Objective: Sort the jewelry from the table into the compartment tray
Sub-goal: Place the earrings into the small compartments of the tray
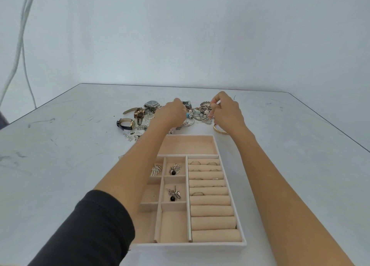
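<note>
The jewelry pile (pixel 198 113) lies tangled on the table (pixel 280 145) just beyond the far edge of the compartment tray (pixel 190 248), with watches (pixel 140 113) at its left and a gold bangle (pixel 219 129) at its right. The right hand (pixel 227 113) hovers over the pile, its fingertips (pixel 215 105) curled together and apparently pinching a small piece (pixel 210 115) too fine to name. The left hand (pixel 170 115) reaches into the pile's middle with its fingers hidden behind its back, so I cannot tell its grip. The main risk is snagging: a lifted piece may drag linked neighbours along and scatter them, or slip from so light a pinch. The left forearm, crossing low over the tray, could also knock the brooches (pixel 175 169) already sorted.
</note>
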{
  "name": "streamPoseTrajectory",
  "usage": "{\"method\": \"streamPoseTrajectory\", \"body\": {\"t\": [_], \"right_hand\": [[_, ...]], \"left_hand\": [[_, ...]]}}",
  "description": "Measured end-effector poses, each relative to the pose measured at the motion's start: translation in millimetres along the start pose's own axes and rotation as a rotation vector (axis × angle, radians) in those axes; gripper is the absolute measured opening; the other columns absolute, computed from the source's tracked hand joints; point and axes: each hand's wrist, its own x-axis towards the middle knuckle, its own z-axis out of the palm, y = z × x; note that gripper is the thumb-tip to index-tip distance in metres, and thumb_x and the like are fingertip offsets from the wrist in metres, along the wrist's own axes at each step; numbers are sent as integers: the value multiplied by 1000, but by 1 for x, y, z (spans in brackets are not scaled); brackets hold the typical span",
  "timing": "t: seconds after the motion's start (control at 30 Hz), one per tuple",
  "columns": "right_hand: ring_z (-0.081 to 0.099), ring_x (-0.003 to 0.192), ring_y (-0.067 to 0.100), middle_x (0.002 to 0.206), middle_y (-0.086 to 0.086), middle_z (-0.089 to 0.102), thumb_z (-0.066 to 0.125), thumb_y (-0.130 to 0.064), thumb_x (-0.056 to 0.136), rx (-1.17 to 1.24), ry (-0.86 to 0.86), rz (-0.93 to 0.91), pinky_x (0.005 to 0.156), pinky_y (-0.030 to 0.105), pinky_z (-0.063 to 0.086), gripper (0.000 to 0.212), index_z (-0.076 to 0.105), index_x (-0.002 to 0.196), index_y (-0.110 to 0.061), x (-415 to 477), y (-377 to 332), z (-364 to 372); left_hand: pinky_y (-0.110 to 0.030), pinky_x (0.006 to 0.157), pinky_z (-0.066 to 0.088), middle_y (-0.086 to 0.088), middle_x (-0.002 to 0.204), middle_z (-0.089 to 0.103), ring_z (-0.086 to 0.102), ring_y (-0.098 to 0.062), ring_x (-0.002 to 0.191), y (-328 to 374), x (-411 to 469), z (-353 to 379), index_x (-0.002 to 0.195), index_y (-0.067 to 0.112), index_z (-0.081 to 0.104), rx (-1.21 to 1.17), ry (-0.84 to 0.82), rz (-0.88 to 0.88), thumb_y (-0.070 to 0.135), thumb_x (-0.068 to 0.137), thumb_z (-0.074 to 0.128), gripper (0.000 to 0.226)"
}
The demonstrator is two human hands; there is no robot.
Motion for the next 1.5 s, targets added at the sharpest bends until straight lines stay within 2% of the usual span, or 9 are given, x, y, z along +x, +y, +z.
{"method": "streamPoseTrajectory", "body": {"t": [0.2,0.33,0.43,0.8,0.93,1.1,1.27,1.37,1.5], "right_hand": [[63,83,32,96,7,65,40,-12,92,-5,-5,7,82,47,52,14,50,90,-21,0,0,0],[63,83,31,95,7,66,40,-12,92,4,-6,13,82,48,52,15,49,88,-23,1,0,0],[63,83,32,95,8,65,40,-12,91,19,-8,12,81,49,53,14,49,88,-22,1,0,0],[60,71,22,93,9,66,40,-11,94,63,-15,7,81,49,52,13,50,90,-19,0,-2,-2],[63,79,27,94,11,64,41,-11,92,69,-5,7,81,50,53,17,49,83,-24,-1,-2,-2],[56,63,15,96,12,65,41,-9,94,94,0,3,76,44,51,15,50,87,-19,-2,-3,-4],[58,65,20,94,12,64,41,-9,93,87,-10,-14,71,43,51,14,50,88,-19,-2,-4,-4],[61,75,30,92,12,65,41,-10,91,86,-11,-14,72,45,51,14,51,86,-20,-1,-5,-4],[58,67,22,75,1,64,43,1,86,137,4,-16,66,41,52,25,53,79,-20,-2,-7,-7]], "left_hand": [[-41,92,47,-11,114,62,57,-28,104,8,-4,-7,108,8,44,-352,73,-9,13,97,31,18],[-27,61,41,-3,91,69,58,-20,81,15,-6,-12,97,14,36,-579,108,-2,11,98,30,7],[-22,51,35,1,81,66,57,-16,72,20,-11,-20,97,15,35,-680,143,15,12,99,29,7],[-20,55,49,1,74,59,57,-10,63,34,-23,-58,85,20,39,-912,220,83,10,100,33,19],[-20,58,50,1,73,56,55,-11,63,40,-27,-72,86,20,40,-959,232,125,10,101,34,19],[-22,61,50,0,73,56,55,-11,61,47,-34,-89,94,15,41,-1018,244,181,9,100,35,10],[-21,61,51,1,71,56,55,-11,59,54,-41,-107,93,15,42,-1122,251,222,10,100,39,9],[-22,63,51,1,71,56,55,-11,59,55,-47,-116,93,14,44,-1147,258,250,10,100,40,9],[-22,66,52,1,71,56,54,-10,58,53,-59,-125,93,14,46,-1186,253,298,8,100,42,10]]}}
